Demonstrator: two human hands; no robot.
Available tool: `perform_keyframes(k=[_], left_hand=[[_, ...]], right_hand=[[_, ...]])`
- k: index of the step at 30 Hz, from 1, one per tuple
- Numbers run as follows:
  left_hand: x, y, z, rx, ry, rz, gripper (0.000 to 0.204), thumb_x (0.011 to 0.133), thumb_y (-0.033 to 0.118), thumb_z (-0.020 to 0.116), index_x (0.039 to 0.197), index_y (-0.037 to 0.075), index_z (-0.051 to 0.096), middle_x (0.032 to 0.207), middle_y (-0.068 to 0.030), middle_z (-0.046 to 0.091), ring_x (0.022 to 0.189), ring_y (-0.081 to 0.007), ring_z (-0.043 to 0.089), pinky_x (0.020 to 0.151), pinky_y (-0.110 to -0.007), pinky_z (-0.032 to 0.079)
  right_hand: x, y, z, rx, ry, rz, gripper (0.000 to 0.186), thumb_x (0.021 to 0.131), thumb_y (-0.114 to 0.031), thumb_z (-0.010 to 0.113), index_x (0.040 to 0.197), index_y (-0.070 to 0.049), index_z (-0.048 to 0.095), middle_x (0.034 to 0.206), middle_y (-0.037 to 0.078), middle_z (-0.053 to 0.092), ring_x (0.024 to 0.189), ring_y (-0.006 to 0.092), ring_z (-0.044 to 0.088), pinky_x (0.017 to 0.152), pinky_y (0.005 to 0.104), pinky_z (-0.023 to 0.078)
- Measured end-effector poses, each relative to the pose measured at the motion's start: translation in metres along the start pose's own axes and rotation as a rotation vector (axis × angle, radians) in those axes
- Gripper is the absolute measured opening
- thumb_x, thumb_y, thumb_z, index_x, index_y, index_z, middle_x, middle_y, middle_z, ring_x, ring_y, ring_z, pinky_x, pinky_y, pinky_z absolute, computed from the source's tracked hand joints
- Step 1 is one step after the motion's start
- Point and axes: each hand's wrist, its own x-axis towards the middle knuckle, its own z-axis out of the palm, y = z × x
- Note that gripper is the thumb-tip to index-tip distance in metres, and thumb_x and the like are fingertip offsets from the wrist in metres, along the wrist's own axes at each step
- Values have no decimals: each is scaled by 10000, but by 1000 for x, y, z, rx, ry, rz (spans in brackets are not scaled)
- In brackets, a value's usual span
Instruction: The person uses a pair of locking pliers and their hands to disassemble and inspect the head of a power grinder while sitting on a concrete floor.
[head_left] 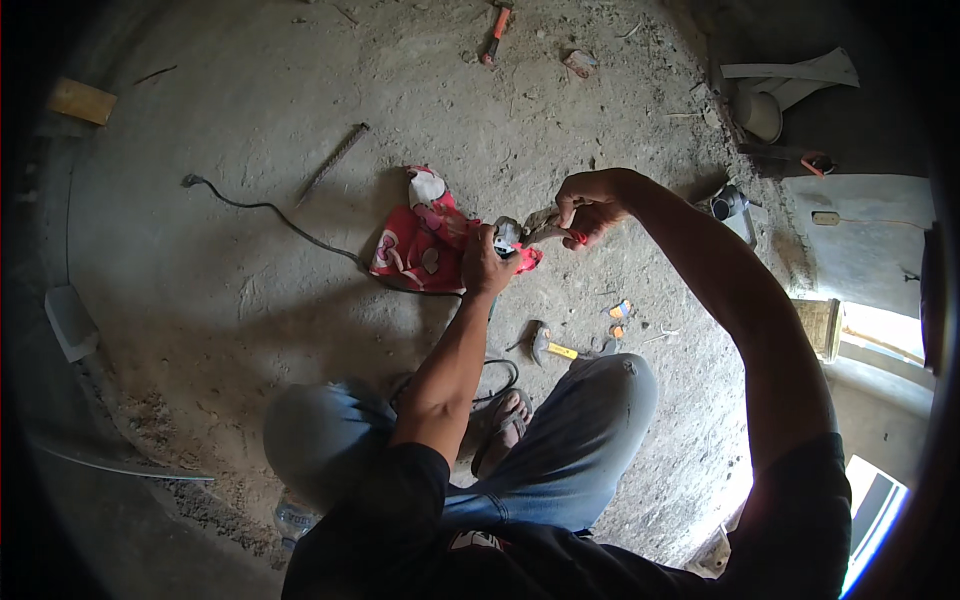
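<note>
My left hand (484, 266) is closed round a small power tool's grey metal head (507, 234), above the floor in front of me. A red cloth with pink and white patches (415, 247) lies against that hand and hides much of the tool. Just to the right, my right hand (594, 208) pinches a greyish strip with a red end (548, 234). The strip reaches toward the metal head; whether it touches cannot be told. A black power cord (275, 210) runs from under the cloth to a plug at the left.
A yellow-handled hammer (553, 346) lies by my right knee. Farther off are a long drill bit (333, 164) and an orange-handled hammer (496, 35). A clear bottle (293, 516) stands by my left knee. At right are a bucket (758, 116) and a wall socket (825, 218).
</note>
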Motion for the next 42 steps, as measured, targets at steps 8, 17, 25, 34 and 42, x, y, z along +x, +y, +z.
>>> perform_keyframes(k=[8, 17, 25, 34, 42], left_hand=[[-17, -20, 4, 51, -66, -43, 644, 621, 282, 858, 1100, 43, 501, 1099, -222, 536, 1068, -419, 529, 918, -485, 450], [-18, -5, 10, 189, -85, -140, 585, 648, 280, 806, 1081, 34, 500, 1046, -218, 527, 1018, -418, 525, 847, -510, 461], [-15, 9, 10, 498, -85, 14, 587, 682, 299, 807, 1128, 35, 531, 1029, -221, 565, 1037, -407, 539, 896, -499, 453], [-19, -33, 9, 156, -204, 77, 688, 697, 315, 808, 1222, 23, 471, 1132, -234, 509, 1075, -423, 508, 937, -509, 434], [-22, -36, 8, 176, -157, 110, 705, 689, 294, 811, 1233, 13, 461, 1117, -237, 501, 1067, -416, 507, 934, -510, 437]], right_hand=[[50, 6, -22, 112, -69, 49, 270, 793, -81, 568, 1038, 26, 604, 819, 150, 652, 706, 249, 679, 663, 352, 582], [41, 5, -28, 74, 3, 121, 248, 794, -71, 557, 1027, -5, 610, 875, 157, 658, 701, 278, 699, 599, 358, 585], [58, 27, -49, 124, -117, 77, 259, 826, -118, 584, 1047, 17, 587, 868, 204, 659, 762, 280, 688, 710, 396, 582], [65, 7, -45, 59, -155, 138, 257, 791, -25, 568, 1041, 27, 592, 903, 199, 666, 795, 303, 697, 737, 422, 590], [69, 15, -39, 240, -214, 85, 315, 840, -112, 553, 1120, 33, 557, 911, 202, 642, 809, 289, 675, 777, 463, 558]])
